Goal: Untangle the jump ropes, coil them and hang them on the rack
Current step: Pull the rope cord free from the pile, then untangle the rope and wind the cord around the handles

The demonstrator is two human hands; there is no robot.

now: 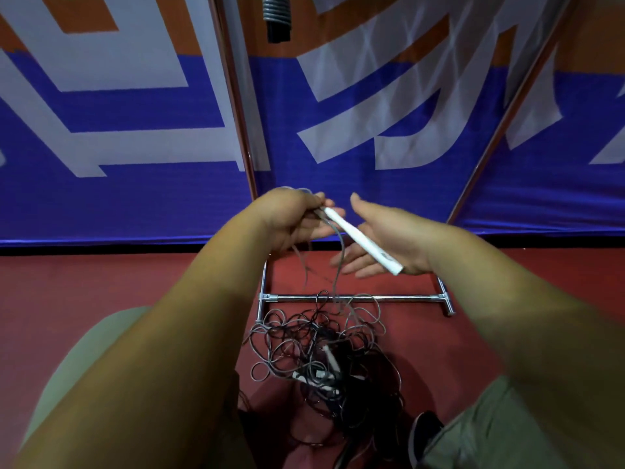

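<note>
My left hand [293, 218] grips the top end of a white jump-rope handle [363, 241] together with loops of grey cord. The handle slants down to the right and lies across the open palm of my right hand [378, 242], whose fingers are straight. Grey cord hangs from my left hand down to a tangled pile of grey and black jump ropes [321, 360] on the red floor, with several white handles buried in it. The chrome rack's base bar [355, 298] stands on the floor just behind the pile, and its uprights [236, 96] rise past my hands.
A blue, white and orange banner [135, 130] hangs behind the rack. A black and grey handle bundle [277, 18] hangs at the top of the view. My knees in green trousers [490, 431] flank the pile, and a dark shoe [424, 434] is near the right knee.
</note>
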